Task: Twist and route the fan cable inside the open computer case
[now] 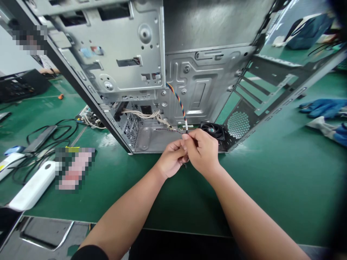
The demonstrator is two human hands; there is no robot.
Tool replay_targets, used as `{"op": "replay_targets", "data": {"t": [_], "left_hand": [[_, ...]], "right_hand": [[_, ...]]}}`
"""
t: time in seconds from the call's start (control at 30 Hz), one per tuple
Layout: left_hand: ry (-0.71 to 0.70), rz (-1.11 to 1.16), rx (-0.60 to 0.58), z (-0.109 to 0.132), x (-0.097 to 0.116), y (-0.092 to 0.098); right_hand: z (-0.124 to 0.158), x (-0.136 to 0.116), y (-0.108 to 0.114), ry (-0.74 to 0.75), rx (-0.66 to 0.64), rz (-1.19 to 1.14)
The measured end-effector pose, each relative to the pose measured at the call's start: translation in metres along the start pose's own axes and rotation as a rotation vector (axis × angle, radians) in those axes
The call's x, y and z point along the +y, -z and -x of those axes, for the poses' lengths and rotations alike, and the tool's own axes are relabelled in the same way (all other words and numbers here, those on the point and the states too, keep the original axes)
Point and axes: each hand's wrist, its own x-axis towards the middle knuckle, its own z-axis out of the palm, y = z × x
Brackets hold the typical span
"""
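An open computer case (189,86) of bare metal with black edges stands before me on the green table. Out from its upper metal cage (127,47) hangs a twisted multicoloured cable (177,99) with a white tag near its lower end. My right hand (203,150) pinches this cable just below the tag. Close against it, my left hand (172,157) has its fingers closed on the cable's lower end, and a small dark tip shows beneath them. The fingers hide most of that end. Just behind my right hand sits a black fan (211,130) in the case.
Pale bundled wires (151,115) lie inside the case. To the left are a white power strip (35,186), tangled black cords (40,144) and a blurred-out pinkish item (76,169). Blue and grey gloves (325,108) lie at the right. Another person's hand (50,71) shows at the far left.
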Motion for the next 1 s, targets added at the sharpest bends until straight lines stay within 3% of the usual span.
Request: {"op": "replay_targets", "data": {"t": [0.13, 0.3, 0.47, 0.67, 0.87, 1.0], "left_hand": [[0.018, 0.06, -0.026, 0.002, 0.001, 0.0], [-0.014, 0.11, 0.029, 0.001, -0.001, 0.003], [-0.054, 0.118, 0.055, -0.001, -0.004, 0.006], [-0.006, 0.133, 0.072, 0.001, -0.005, 0.003], [0.039, 0.155, -0.034, -0.001, -0.01, 0.009], [0.069, 0.173, -0.034, -0.002, -0.013, 0.012]], "right_hand": [[-0.002, -0.002, -0.002, 0.02, -0.039, 0.0], [-0.007, -0.003, -0.003, 0.033, -0.073, 0.057], [-0.011, -0.004, -0.003, 0.063, -0.077, 0.099], [-0.009, -0.002, -0.003, 0.152, -0.038, 0.093], [-0.004, 0.004, -0.004, 0.173, -0.049, 0.061], [-0.001, 0.006, -0.004, 0.185, -0.081, 0.101]]}}
